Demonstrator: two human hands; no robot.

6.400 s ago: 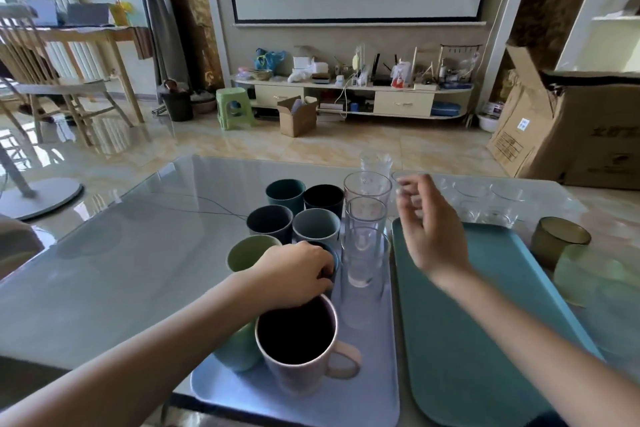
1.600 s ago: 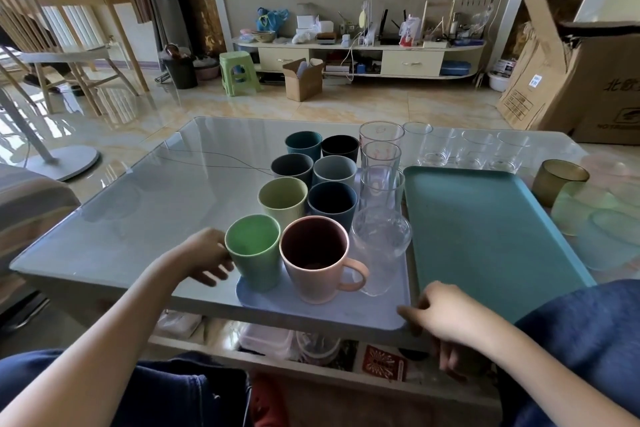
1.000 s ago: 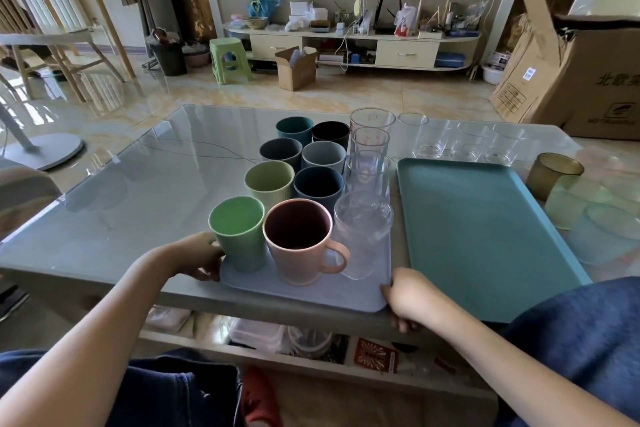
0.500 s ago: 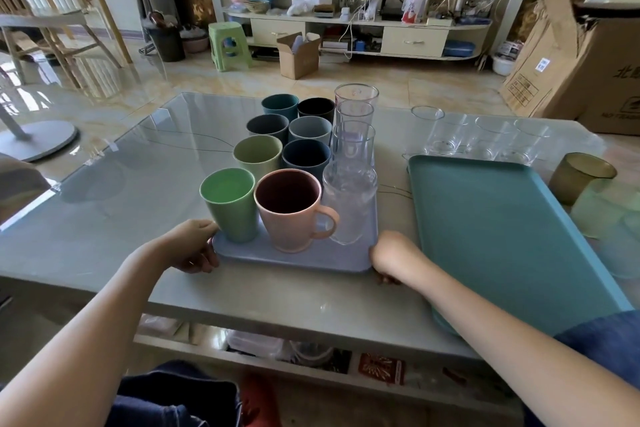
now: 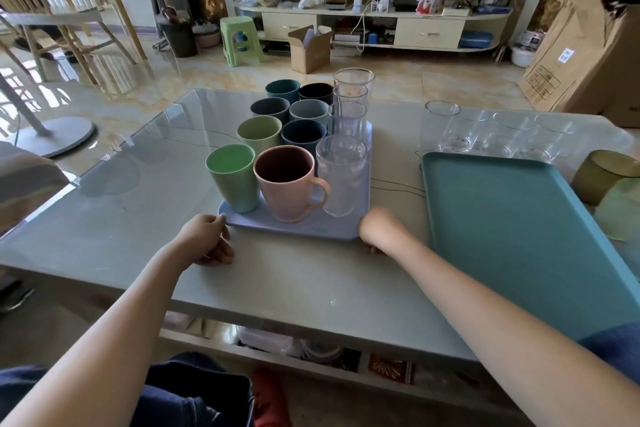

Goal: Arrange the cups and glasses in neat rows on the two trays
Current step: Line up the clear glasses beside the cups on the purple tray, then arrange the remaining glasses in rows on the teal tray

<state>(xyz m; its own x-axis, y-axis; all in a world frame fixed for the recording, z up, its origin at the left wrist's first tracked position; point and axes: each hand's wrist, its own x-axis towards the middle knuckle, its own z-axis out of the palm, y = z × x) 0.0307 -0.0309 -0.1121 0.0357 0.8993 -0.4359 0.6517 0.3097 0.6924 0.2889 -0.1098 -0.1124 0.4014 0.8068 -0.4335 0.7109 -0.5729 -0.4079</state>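
Now the left hand (image 5: 207, 239) holds the near left corner of the blue tray (image 5: 313, 229), fingers curled at its edge. The right hand (image 5: 379, 230) is at the near right corner; whether its fingers grip the rim I cannot tell. This tray stands on the table (image 5: 138, 218) and carries two rows of cups, with a pink mug (image 5: 289, 184) in front, and one row of glasses (image 5: 349, 118). Beside it, apart, lies the teal tray (image 5: 512, 229); more glasses (image 5: 485, 132) stand behind it.

A lilac tray (image 5: 304, 230) holds upright cups (image 5: 264, 135) and glasses (image 5: 348, 116) in three rows. A teal tray (image 5: 512, 229) lies right. Clear glasses (image 5: 485, 132) stand beyond it.
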